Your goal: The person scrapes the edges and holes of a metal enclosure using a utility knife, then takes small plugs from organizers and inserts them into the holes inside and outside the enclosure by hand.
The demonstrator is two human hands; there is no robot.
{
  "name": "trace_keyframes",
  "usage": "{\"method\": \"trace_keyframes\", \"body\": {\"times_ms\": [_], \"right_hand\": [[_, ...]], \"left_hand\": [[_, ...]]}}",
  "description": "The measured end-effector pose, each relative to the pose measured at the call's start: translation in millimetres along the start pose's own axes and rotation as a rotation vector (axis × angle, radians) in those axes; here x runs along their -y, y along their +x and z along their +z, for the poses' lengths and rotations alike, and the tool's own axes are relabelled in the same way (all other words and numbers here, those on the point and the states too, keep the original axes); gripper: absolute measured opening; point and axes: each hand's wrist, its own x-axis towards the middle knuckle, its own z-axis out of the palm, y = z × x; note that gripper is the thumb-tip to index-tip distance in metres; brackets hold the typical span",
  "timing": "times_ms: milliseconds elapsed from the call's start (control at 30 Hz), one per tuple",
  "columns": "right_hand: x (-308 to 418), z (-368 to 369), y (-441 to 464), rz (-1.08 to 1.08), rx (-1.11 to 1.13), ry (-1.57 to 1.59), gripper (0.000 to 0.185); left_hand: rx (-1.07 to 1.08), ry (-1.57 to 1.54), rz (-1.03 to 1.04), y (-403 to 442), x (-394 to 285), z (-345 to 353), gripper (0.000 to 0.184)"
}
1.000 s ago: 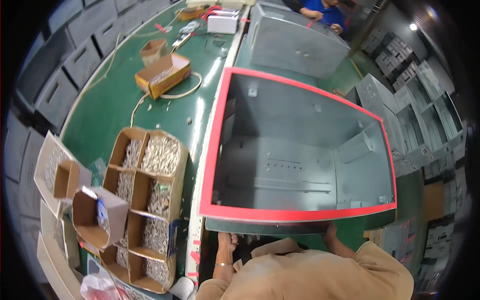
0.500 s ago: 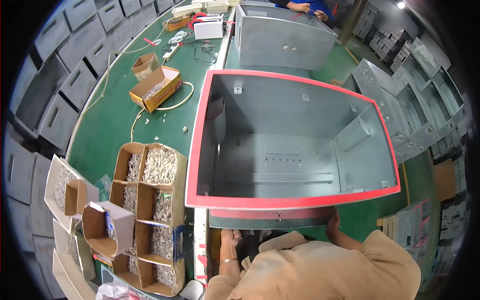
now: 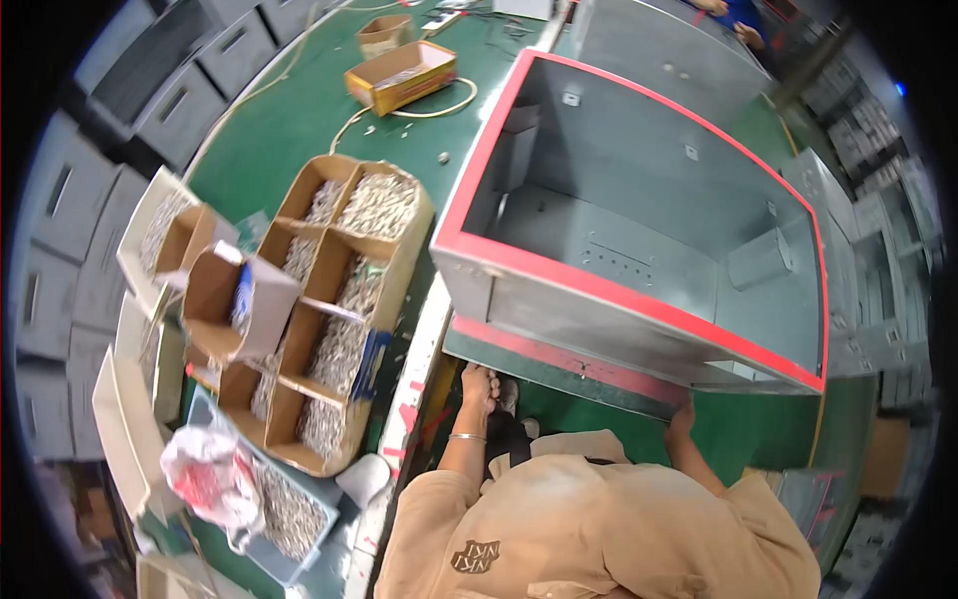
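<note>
A large grey metal cabinet (image 3: 619, 272), open at the top, has red edging round its rim. Just below its near wall is a flat grey metal panel (image 3: 654, 399) with a red strip along it. At the panel's left corner my left hand (image 3: 480, 387) is closed, a bracelet on its wrist. My right hand (image 3: 681, 419) grips the panel's right corner, its fingers partly hidden behind the edge. Whether the panel touches the cabinet I cannot tell.
To the left on the green table stands a divided cardboard box (image 3: 344, 319) of small parts. Near it are a blue bin (image 3: 309, 509) with a plastic bag (image 3: 212, 477) and a yellow carton (image 3: 404, 85). Another person's hands (image 3: 743, 32) show at the far end.
My view has turned and tilted, so the cabinet appears higher and further right, its near outer wall now visible. Both hands stay at the panel's corners.
</note>
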Motion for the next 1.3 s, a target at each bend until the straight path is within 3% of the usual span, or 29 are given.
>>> {"method": "trace_keyframes", "body": {"times_ms": [133,167,200,333,467,600,767,833,933,1033,1133,1300], "right_hand": [[44.6,-10.4,-30.4,0.163,-0.064,-0.243,0.023],[48.4,-15.5,-41.3,0.06,-0.008,-0.267,0.021],[51.1,-20.5,-54.9,-0.043,0.055,-0.299,0.018],[73.2,24.4,-121.1,-0.368,0.493,-0.332,0.015],[105.4,93.9,-170.5,-0.017,1.144,-0.192,0.02],[137.1,119.2,-191.4,-0.001,1.176,-0.302,0.021],[165.3,109.9,-166.2,-0.044,1.381,-0.414,0.02],[175.1,107.4,-167.1,-0.024,1.406,-0.303,0.018],[178.5,102.7,-168.2,-0.105,1.349,-0.263,0.014],[170.9,104.2,-173.9,-0.298,1.219,-0.225,0.012],[167.5,110.3,-190.7,-0.345,1.067,-0.107,0.011],[156.6,121.1,-209.0,-0.213,0.955,0.102,0.008]], "left_hand": [[0.113,-0.255,-0.216,-43.7,18.1,-26.0,0.016],[0.129,-0.311,-0.311,-63.6,17.9,-25.1,0.019],[0.274,-0.392,-0.357,-78.1,22.2,-28.1,0.018],[0.563,-0.206,-0.212,-132.2,20.2,10.0,0.02],[0.743,0.074,-0.132,-178.3,5.9,51.5,0.04],[0.828,0.182,-0.024,-194.4,-4.3,65.1,0.056],[1.037,0.231,-0.151,-193.4,-11.0,79.7,0.068],[1.081,0.276,-0.193,-194.5,-12.8,87.8,0.08],[1.106,0.285,-0.2,-187.6,-9.9,94.8,0.081],[1.113,0.346,-0.251,-179.4,-18.0,97.2,0.067],[1.068,0.351,-0.269,-180.2,-26.3,99.4,0.059],[1.137,0.4,-0.274,-176.9,-43.0,95.2,0.065]]}}
